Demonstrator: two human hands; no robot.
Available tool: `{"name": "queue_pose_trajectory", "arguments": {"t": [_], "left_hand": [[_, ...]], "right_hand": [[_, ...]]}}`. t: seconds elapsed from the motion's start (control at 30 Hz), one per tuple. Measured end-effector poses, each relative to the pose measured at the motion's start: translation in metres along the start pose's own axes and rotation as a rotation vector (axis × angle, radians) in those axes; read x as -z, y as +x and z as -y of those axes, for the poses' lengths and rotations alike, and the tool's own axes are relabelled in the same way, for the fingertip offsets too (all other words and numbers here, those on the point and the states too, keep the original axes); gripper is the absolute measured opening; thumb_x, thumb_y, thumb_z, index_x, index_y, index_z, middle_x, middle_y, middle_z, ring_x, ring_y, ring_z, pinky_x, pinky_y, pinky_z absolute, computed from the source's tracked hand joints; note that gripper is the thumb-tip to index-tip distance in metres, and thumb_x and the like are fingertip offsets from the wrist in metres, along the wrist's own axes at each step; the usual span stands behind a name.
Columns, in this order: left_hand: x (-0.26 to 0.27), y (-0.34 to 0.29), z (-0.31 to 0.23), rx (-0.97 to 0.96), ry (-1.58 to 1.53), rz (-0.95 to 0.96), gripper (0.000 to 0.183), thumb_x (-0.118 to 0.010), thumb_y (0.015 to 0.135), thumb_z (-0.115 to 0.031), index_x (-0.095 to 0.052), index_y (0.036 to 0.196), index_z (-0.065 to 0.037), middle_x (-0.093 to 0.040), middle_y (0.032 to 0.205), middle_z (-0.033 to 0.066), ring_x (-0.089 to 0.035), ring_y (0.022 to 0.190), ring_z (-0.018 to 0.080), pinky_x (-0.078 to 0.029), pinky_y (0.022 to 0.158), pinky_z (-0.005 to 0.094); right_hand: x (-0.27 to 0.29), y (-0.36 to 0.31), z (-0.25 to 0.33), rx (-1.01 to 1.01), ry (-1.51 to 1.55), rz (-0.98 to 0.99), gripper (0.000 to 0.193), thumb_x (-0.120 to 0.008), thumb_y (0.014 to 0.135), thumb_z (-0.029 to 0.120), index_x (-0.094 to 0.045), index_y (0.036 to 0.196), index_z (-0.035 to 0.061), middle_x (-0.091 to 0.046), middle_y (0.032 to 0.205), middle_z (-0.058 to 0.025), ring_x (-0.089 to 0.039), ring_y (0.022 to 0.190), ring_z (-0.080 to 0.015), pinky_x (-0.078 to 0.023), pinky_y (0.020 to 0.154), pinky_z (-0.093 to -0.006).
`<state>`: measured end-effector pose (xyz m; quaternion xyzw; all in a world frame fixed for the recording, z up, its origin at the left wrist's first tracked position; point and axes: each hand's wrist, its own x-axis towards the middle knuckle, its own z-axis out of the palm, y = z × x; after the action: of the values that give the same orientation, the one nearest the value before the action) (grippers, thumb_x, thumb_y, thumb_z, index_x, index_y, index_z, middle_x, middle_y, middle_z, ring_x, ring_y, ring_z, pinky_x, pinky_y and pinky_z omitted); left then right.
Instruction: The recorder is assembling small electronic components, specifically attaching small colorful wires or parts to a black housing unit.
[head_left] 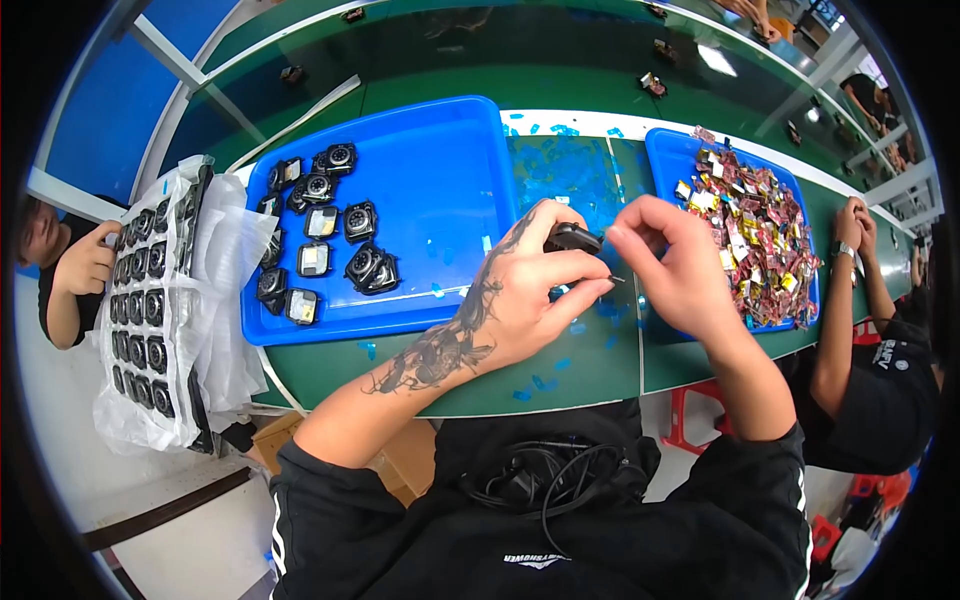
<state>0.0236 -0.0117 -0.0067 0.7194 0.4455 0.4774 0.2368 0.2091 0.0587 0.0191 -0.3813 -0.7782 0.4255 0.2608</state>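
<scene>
My left hand (pixel 530 285) is closed around a black smartwatch case (pixel 573 238), held above the green work table near the right edge of the large blue tray. A small dark tip sticks out past my left thumb; its kind cannot be made out. Just right of the case is my right hand (pixel 680 265), thumb and fingers bent together in a pinch close to it. Whatever lies between those fingertips is too small to tell. In the blue tray (pixel 430 125) lie several black smartwatch cases (pixel 372 268), some with round sensor backs up, others showing pale rectangular insides.
To my right, a smaller blue tray (pixel 655 150) is heaped with small reddish, yellow and silver parts (pixel 755 235). Blue film scraps (pixel 545 385) litter the green table (pixel 470 395). At left, a person's hand (pixel 85 260) holds stacked watch trays (pixel 140 290). Another person sits at right.
</scene>
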Motion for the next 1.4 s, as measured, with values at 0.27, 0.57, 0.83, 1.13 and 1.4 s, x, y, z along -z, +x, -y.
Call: {"name": "queue_pose_trajectory", "arguments": {"t": [0.27, 0.57, 0.83, 1.13, 1.4], "left_hand": [[0.002, 0.002, -0.002, 0.322, -0.311, -0.089, 0.012, -0.072, 0.081, -0.006, -0.073, 0.092, -0.002, -0.056, 0.099, 0.0096, -0.060, 0.082, 0.0135, -0.051, 0.072, 0.0253], [-0.002, 0.001, 0.004, 0.331, -0.497, -0.107, 0.018, -0.063, 0.090, -0.007, -0.069, 0.106, -0.001, -0.055, 0.105, 0.0106, -0.061, 0.088, 0.0133, -0.052, 0.078, 0.0256], [-0.004, 0.000, 0.002, 0.353, -0.857, -0.099, 0.054, -0.041, 0.096, 0.007, -0.030, 0.147, -0.004, -0.054, 0.128, 0.0144, -0.054, 0.116, 0.0156, -0.045, 0.098, 0.0280], [-0.004, 0.001, -0.005, 0.440, -0.957, -0.064, 0.045, -0.044, 0.097, 0.001, -0.036, 0.141, 0.005, -0.054, 0.131, 0.0147, -0.053, 0.121, 0.0189, -0.043, 0.103, 0.0331], [-0.004, 0.001, -0.005, 0.414, -0.916, -0.043, 0.046, -0.043, 0.097, 0.001, -0.035, 0.142, 0.005, -0.053, 0.133, 0.0156, -0.051, 0.123, 0.0199, -0.041, 0.105, 0.0329]], "right_hand": [[-0.001, -0.010, 0.003, 0.113, -0.375, -0.196, 0.011, -0.072, 0.079, 0.007, -0.067, 0.089, 0.0048, -0.063, 0.080, -0.0081, -0.062, 0.066, -0.0181, -0.048, 0.056, -0.0302], [-0.019, -0.007, 0.008, 0.206, 0.139, -0.331, 0.011, -0.068, 0.084, 0.002, -0.069, 0.095, 0.0008, -0.066, 0.091, -0.0071, -0.063, 0.083, -0.0137, -0.051, 0.069, -0.0236], [-0.030, -0.008, 0.021, 0.224, -0.008, -0.257, 0.017, -0.068, 0.081, -0.003, -0.071, 0.097, 0.0024, -0.066, 0.082, -0.0088, -0.059, 0.066, -0.0136, -0.047, 0.059, -0.0241], [-0.038, -0.006, 0.029, 0.099, -0.024, -0.381, 0.009, -0.071, 0.079, -0.003, -0.068, 0.087, 0.0009, -0.064, 0.073, -0.0029, -0.043, 0.051, -0.0038, -0.035, 0.046, -0.0211], [-0.039, -0.005, 0.028, 0.104, 0.067, -0.392, 0.007, -0.071, 0.080, -0.001, -0.068, 0.087, 0.0001, -0.062, 0.069, -0.0010, -0.042, 0.053, -0.0028, -0.034, 0.047, -0.0202]]}}
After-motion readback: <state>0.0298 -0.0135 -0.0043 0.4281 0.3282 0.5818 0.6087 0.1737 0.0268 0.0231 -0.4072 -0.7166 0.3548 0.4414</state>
